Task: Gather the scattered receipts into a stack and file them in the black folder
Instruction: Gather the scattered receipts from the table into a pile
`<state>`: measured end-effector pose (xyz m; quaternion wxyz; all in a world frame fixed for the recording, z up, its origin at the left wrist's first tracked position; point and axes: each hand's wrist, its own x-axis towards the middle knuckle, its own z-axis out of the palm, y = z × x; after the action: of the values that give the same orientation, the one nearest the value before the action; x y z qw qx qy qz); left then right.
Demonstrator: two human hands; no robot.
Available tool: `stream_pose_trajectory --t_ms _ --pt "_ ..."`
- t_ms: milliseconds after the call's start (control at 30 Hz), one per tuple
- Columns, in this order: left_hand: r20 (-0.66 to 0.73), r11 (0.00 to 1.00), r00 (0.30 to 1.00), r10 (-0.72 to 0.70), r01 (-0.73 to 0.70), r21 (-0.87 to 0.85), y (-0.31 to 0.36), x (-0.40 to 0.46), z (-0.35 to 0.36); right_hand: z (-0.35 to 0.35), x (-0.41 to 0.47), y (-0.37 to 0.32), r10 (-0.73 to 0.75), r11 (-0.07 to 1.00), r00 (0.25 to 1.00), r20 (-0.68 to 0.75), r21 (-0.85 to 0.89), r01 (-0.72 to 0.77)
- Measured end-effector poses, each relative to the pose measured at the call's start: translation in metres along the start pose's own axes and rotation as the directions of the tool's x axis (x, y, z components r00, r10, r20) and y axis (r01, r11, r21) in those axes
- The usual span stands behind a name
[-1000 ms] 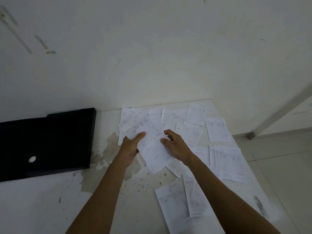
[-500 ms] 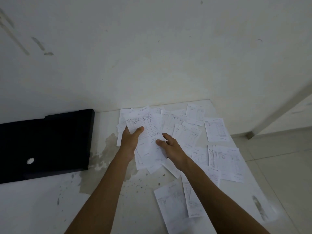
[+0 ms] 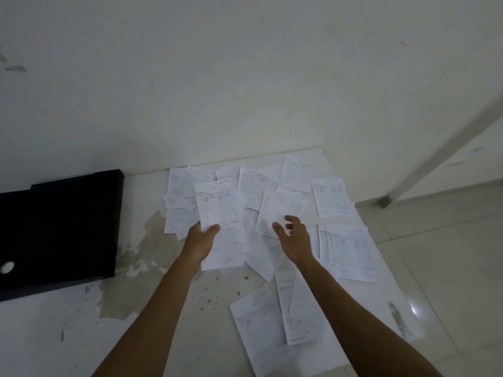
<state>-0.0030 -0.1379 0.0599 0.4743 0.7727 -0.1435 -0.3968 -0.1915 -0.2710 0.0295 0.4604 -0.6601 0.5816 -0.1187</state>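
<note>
Left hand [image 3: 200, 240]: we are gripping the gathered stack [image 3: 220, 221], centre frame.
Right hand [image 3: 292, 235]: holding nothing, fingers loose, reaching for the next receipt [image 3: 280, 210]; we are sliding it flat.

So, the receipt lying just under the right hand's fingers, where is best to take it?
Probably by its near edge, coming from the person's side. The receipt lies flat and tilted over other receipts, and the open right hand is already at that edge, so fingers could slide under it there.

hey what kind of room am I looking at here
Probably a plain room at home or in a small office, set up for paperwork: a worn white table against a bare, scuffed white wall, a tiled floor, printed receipts scattered about and a black folder.
</note>
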Motion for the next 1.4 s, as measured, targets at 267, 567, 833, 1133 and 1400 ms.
stream_pose_trajectory --t_ms 267,567,833,1133,1400 --pt "-0.049 0.993 0.992 -0.114 0.112 -0.041 -0.004 0.038 0.030 -0.003 0.059 0.027 -0.083 0.850 0.995 -0.047 -0.525 0.046" --pt "-0.119 0.982 0.977 -0.175 0.182 0.051 -0.016 0.052 0.022 0.010 0.058 0.032 -0.201 0.845 0.978 -0.053 -0.514 0.145" --pt "-0.096 0.979 0.974 -0.205 0.206 0.000 -0.020 0.054 0.020 0.027 0.067 -0.004 -0.111 0.889 0.993 -0.047 -0.450 0.079" --pt "-0.117 0.986 0.979 -0.164 0.162 -0.031 -0.008 0.055 0.011 0.019 0.077 -0.010 -0.004 0.926 0.996 -0.093 -0.375 -0.032" --pt "-0.140 0.994 0.985 -0.099 0.103 0.028 0.016 0.088 0.004 0.034 0.093 -0.026 0.016 0.919 0.990 -0.143 -0.388 -0.071"
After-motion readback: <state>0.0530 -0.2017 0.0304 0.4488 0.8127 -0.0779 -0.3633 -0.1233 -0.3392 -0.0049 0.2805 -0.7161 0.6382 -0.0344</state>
